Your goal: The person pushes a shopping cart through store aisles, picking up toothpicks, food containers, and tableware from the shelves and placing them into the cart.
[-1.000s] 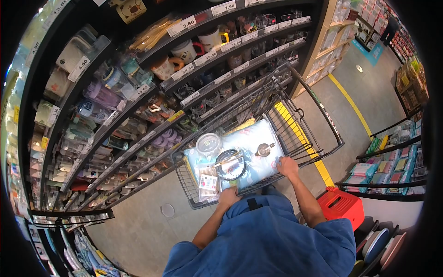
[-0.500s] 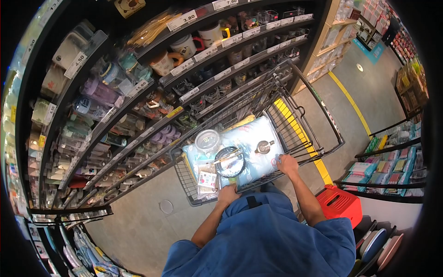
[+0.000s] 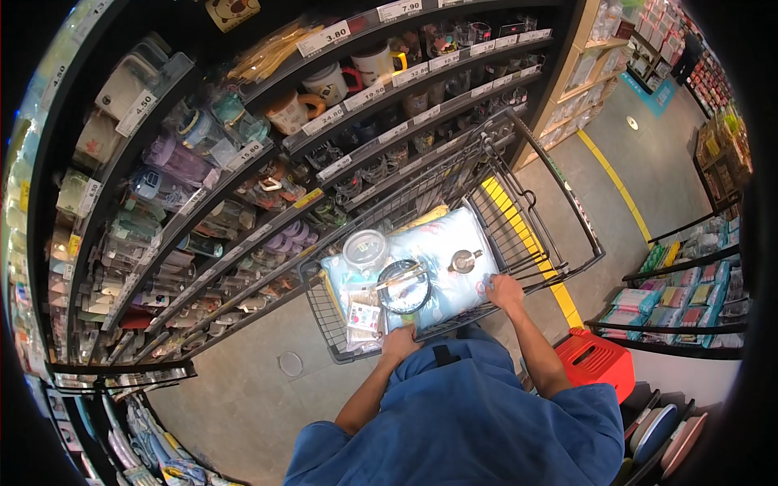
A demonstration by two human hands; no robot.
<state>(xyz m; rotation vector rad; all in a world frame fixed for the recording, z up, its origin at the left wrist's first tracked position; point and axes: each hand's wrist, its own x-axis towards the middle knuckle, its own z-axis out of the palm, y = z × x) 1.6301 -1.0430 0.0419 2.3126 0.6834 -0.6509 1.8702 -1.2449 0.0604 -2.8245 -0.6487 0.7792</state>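
A dark wire shopping cart [image 3: 519,279] stands across the front of my body. My left hand [image 3: 399,343] is closed on the cart's near rim, beside a small white packet [image 3: 364,317]. Further right on the same rim, my right hand [image 3: 506,292] is also closed. Inside the cart lie a light blue plastic-wrapped package [image 3: 446,243], a round clear container [image 3: 365,249], a round dark-rimmed item [image 3: 404,286] and a small round metallic item [image 3: 463,261] on the package.
Curved shelves [image 3: 267,235] of mugs, bottles and glassware run along the left and front. A red plastic basket [image 3: 598,362] is at my right, near a rack of packets [image 3: 677,304]. Yellow lines [image 3: 616,186] mark the floor. A person in dark clothing [image 3: 690,55] is far off at upper right.
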